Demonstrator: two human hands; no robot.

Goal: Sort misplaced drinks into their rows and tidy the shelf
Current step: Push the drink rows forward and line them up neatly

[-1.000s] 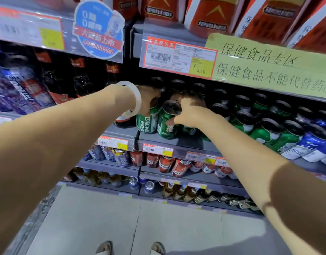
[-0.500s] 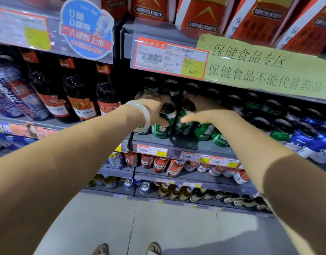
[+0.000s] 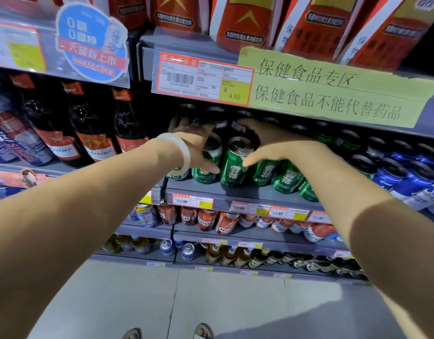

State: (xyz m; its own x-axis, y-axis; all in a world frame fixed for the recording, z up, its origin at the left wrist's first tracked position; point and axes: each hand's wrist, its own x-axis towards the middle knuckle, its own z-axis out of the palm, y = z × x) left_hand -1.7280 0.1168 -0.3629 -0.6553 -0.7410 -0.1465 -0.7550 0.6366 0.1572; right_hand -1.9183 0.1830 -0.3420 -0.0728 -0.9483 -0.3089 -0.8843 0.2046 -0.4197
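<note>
- From the head view we see both hands reaching into the grey metal shelf (image 3: 235, 192) at its left end, where the green cans (image 3: 235, 162) stand in rows near the front edge.
- Our left hand (image 3: 196, 145), with a pale smooth bangle (image 3: 179, 152) on its wrist, lies against the left side of one green can; the fingers reach back toward the dark can tops behind, and we cannot tell whether they curl round anything.
- Our right hand (image 3: 267, 143) arches over the next green can, thumb touching its side near the top and fingers spread toward the cans behind; it looks relaxed rather than clamped.
- That can sits between the two hands, upright with its long axis vertical and its round silver lid facing up.
- The cans are glossy cylinders with white lettering; blue cans (image 3: 411, 182) follow them toward the shelf's right end.
- Dark glass bottles (image 3: 93, 133) with red labels stand on the neighbouring shelf to the left.
</note>
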